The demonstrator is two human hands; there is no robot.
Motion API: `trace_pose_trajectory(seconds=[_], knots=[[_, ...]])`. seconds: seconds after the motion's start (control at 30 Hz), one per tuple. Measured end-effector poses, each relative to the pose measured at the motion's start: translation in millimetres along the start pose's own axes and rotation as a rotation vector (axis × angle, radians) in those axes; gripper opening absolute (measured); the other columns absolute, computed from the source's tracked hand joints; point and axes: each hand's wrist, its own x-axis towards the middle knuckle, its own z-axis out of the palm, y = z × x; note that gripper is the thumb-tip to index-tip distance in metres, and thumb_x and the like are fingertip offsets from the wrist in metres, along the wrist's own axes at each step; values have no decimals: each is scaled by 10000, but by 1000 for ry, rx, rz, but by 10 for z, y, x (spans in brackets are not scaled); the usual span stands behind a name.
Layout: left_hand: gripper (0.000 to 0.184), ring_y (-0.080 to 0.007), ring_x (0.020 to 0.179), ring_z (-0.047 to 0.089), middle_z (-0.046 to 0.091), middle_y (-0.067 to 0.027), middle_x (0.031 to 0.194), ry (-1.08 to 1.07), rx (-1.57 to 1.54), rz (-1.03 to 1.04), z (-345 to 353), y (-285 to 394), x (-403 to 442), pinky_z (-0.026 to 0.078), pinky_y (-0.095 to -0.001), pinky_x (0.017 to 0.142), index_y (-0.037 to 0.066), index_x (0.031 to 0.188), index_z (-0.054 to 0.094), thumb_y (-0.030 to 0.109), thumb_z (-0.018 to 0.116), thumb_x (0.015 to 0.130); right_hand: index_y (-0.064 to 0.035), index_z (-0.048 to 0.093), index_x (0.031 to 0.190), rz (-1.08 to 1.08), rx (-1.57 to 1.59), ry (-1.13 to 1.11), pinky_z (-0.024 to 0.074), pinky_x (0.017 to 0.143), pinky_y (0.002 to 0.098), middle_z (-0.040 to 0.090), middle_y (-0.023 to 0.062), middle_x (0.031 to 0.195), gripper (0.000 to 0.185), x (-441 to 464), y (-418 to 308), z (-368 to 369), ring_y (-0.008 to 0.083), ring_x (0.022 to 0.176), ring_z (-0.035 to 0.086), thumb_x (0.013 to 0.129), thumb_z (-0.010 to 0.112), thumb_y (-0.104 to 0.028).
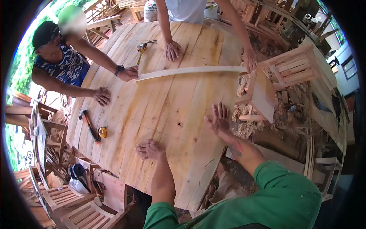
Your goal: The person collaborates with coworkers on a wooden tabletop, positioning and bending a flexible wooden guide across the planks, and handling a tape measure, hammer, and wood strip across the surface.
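Note:
My left hand (151, 149) lies flat on the plank tabletop (152, 114), fingers spread, holding nothing. Farther right, my right hand (219, 119) rests with parted fingers near the right edge of the planks. Across the far part of the top runs a thin pale wood strip (190, 70); a person at the left holds one end, and another person at the far side has a hand at the other end. A hammer (90, 127) and a yellow tape measure (102, 132) lie left of my left hand. A second tape measure (142, 47) sits near the far edge.
Wooden chairs stand at the right (293, 66) and lower left (91, 216). Shavings (244, 131) cover the ground at the right. Both co-workers also have a hand resting on the planks. A white sack (150, 11) stands behind the far edge.

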Motion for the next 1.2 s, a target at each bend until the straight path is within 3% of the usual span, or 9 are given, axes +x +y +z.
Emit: trace_pose_trajectory(seconds=[0.47, 0.63, 0.7, 0.83, 0.9, 1.03, 1.1, 1.17, 1.2], knots=[[619, -385, 1398, 124, 126, -198, 1520, -52, 61, 16, -14, 8, 8, 154, -595, 1068, 14, 1444, 176, 337, 292, 929, -72, 278, 1429, 20, 10, -30, 48, 1125, 536, 204, 211, 1488, 752, 5, -31, -21, 369, 1395, 128, 857, 491, -512], [625, -395, 1385, 161, 136, -205, 1518, 72, 6, 1, 146, -46, 45, 172, -580, 1065, 10, 1440, 191, 339, 311, 921, -68, 328, 1405, 4, 30, -8, 66, 1123, 535, 237, 211, 1474, 726, -14, -10, 0, 367, 1390, 147, 853, 499, -509], [624, -397, 1386, 156, 132, -211, 1517, 62, -25, -9, 120, -21, 32, 162, -578, 1069, 7, 1437, 198, 337, 313, 920, -44, 379, 1366, -30, -39, 74, 140, 1107, 538, 287, 211, 1447, 688, -17, 39, 82, 375, 1364, 214, 858, 499, -492], [618, -404, 1391, 132, 121, -228, 1514, 27, -4, -42, 165, -112, 84, 135, -581, 1078, 5, 1432, 221, 335, 320, 919, 17, 383, 1327, 13, 358, 196, 261, 1071, 491, 372, 253, 1369, 626, 207, 590, 357, 440, 1253, 353, 872, 543, -382], [658, -397, 1394, 126, 152, -200, 1513, 112, 44, 29, 249, -130, 114, 140, -572, 1084, 25, 1427, 252, 378, 392, 890, 34, 320, 1359, 71, 96, 420, 253, 1080, 476, 356, 273, 1373, 695, 483, 1131, 629, 439, 1271, 333, 867, 569, -389], [658, -400, 1401, 100, 134, -211, 1515, 105, -62, 8, 212, -108, 108, 121, -576, 1089, 17, 1431, 239, 360, 393, 890, 43, 239, 1398, 53, -41, 382, 226, 1095, 481, 326, 285, 1390, 843, 1193, 1657, 97, 396, 1321, 288, 836, 596, -473], [619, -415, 1361, 183, 208, -237, 1471, 219, -39, 89, 277, -183, 102, 165, -580, 1063, 5, 1403, 278, 343, 393, 896, 27, 328, 1365, 19, -45, 310, 232, 1086, 479, 391, 248, 1358, 760, 1450, 1777, -52, 379, 1293, 338, 827, 625, -421], [574, -413, 1320, 228, 258, -241, 1428, 200, -81, 55, 259, -186, 184, 169, -574, 1053, 17, 1381, 309, 321, 396, 902, 17, 451, 1274, -151, 36, -127, 261, 1068, 467, 454, 230, 1303, 603, 1647, 1829, -214, 405, 1262, 352, 823, 643, -334], [529, -411, 1280, 274, 307, -244, 1385, 183, -120, 51, 225, -171, 257, 173, -568, 1043, 29, 1360, 341, 299, 400, 908, -5, 536, 1190, -120, 212, -140, 316, 1012, 459, 534, 192, 1186, 468, 1711, 1883, -122, 392, 1183, 423, 820, 644, -270]])
